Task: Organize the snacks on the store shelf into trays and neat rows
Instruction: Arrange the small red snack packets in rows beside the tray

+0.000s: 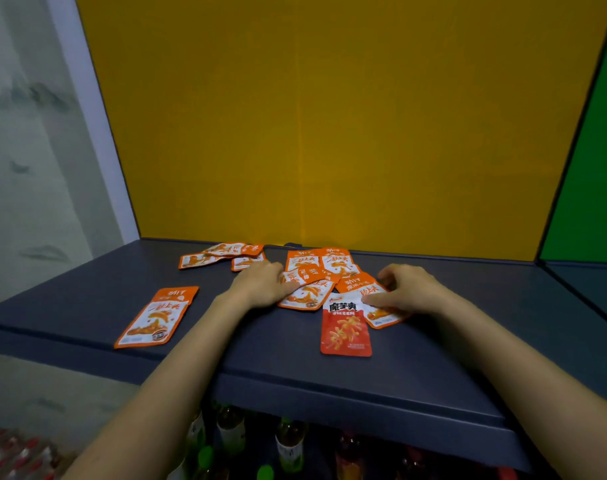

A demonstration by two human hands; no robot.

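Several orange-and-white snack packets lie scattered on the dark grey shelf (295, 362). A loose pile (316, 268) sits in the middle, between my hands. My left hand (260, 284) rests on the pile's left side, its fingers touching a packet (307, 296). My right hand (407, 289) pinches the top of another orange-and-white packet (378, 311), which overlaps a red packet (345, 336). One packet (156, 317) lies alone at the front left. A small group (222, 256) lies at the back left.
A yellow back panel (330, 116) closes the shelf behind; a green panel (596, 168) stands at the right. Below the shelf's front edge stand several bottles (288, 445). Wrapped bottle packs (14, 459) lie at the bottom left.
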